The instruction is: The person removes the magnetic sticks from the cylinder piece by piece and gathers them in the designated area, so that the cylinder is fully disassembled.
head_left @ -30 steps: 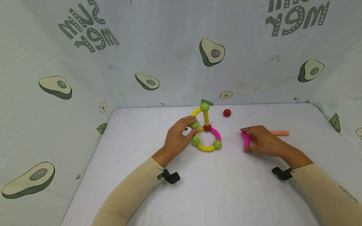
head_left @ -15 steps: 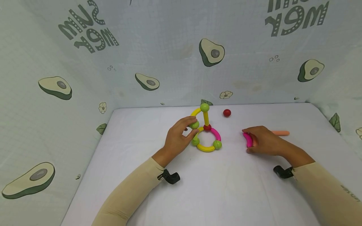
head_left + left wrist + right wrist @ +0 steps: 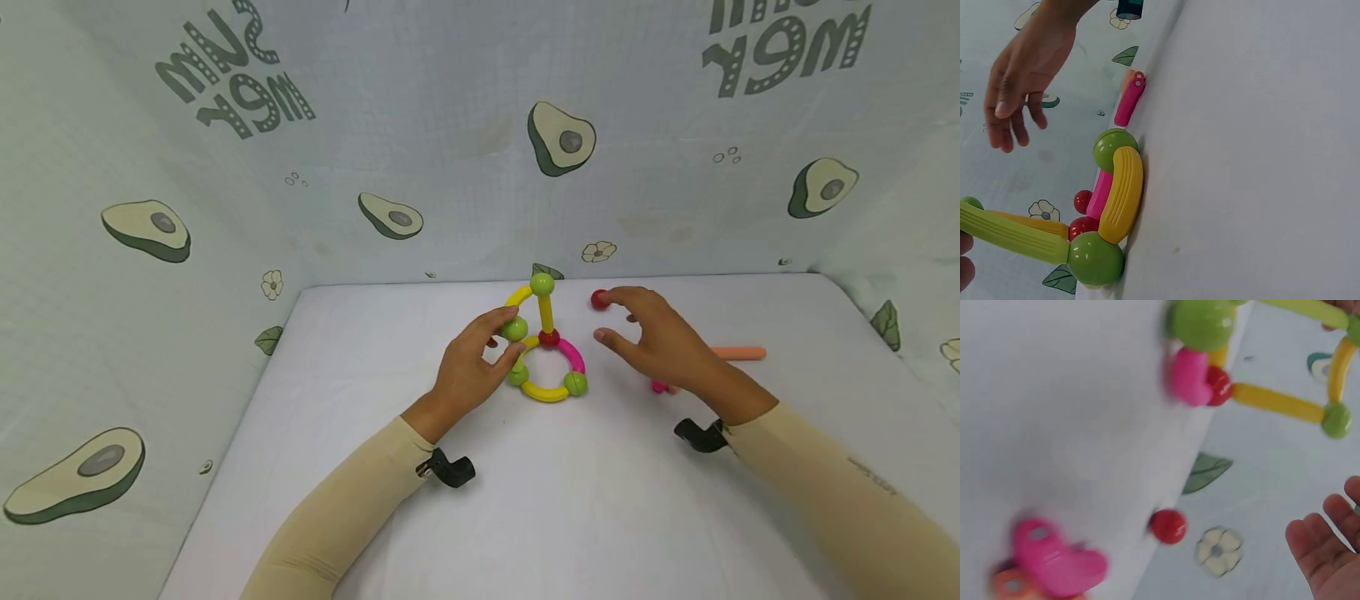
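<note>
My left hand point(image 3: 474, 362) pinches a green ball point(image 3: 514, 329) on the raised left side of a magnetic ball-and-stick frame. Its base is a ring of yellow curved sticks point(image 3: 546, 394), a pink curved stick point(image 3: 573, 354), green balls and a red ball point(image 3: 549, 337). An upright yellow stick point(image 3: 546, 315) carries another green ball point(image 3: 542, 284). My right hand point(image 3: 660, 333) hovers with fingers spread and nothing held, its index finger overlapping a loose red ball point(image 3: 598, 300) in the head view. The right wrist view shows hand and loose ball apart.
Beneath my right wrist lie a loose pink curved stick point(image 3: 1060, 559) and an orange piece point(image 3: 1013, 584), mostly hidden in the head view. A straight orange stick point(image 3: 738, 353) lies farther right. Behind the white table point(image 3: 585, 500) hangs an avocado-print cloth point(image 3: 465, 150).
My right hand has let go of the loose pink curved stick and moved up and left to the loose red ball. The left hand and the frame stay in place.
</note>
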{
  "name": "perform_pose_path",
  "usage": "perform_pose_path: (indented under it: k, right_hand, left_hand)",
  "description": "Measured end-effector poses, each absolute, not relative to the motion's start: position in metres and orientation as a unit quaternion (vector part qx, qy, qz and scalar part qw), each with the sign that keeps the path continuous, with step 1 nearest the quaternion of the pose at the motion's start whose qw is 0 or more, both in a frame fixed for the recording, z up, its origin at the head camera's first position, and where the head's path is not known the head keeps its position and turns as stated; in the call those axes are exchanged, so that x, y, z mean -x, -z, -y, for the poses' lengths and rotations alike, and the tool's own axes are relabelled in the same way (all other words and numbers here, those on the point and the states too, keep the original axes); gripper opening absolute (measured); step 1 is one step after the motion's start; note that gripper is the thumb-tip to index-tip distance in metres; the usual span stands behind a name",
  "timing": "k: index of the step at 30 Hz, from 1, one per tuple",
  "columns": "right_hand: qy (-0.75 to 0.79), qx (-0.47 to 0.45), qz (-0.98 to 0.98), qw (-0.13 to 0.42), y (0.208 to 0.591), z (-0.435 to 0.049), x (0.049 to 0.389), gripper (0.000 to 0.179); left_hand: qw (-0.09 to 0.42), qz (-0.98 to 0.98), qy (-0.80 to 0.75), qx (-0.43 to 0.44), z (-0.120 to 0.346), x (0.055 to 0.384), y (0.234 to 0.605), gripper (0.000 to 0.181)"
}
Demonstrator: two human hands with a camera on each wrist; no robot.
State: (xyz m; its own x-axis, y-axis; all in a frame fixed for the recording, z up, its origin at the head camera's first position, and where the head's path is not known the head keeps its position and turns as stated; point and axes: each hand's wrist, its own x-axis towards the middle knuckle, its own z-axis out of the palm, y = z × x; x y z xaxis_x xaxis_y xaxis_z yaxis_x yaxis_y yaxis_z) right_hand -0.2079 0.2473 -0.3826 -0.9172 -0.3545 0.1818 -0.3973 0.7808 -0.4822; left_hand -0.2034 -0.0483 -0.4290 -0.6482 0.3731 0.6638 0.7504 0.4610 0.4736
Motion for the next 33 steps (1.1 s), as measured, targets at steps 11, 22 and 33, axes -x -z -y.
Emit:
perform_pose_path:
  k: [11,22,33]
  right_hand:
    - [-0.25,-0.232,0.938,0.06,0.353,-0.183,0.224,0.072]
    - [-0.229,-0.199,0.953,0.006,0.348,-0.153,0.234,0.092]
    - [-0.232,-0.192,0.954,0.011,0.351,-0.153,0.233,0.092]
  left_hand:
    - [0.232,0.809,0.406,0.357,0.049,0.206,0.43,0.067]
    - [0.24,0.801,0.411,0.363,0.048,0.208,0.432,0.072]
    - [0.17,0.839,0.379,0.351,0.055,0.225,0.42,0.041]
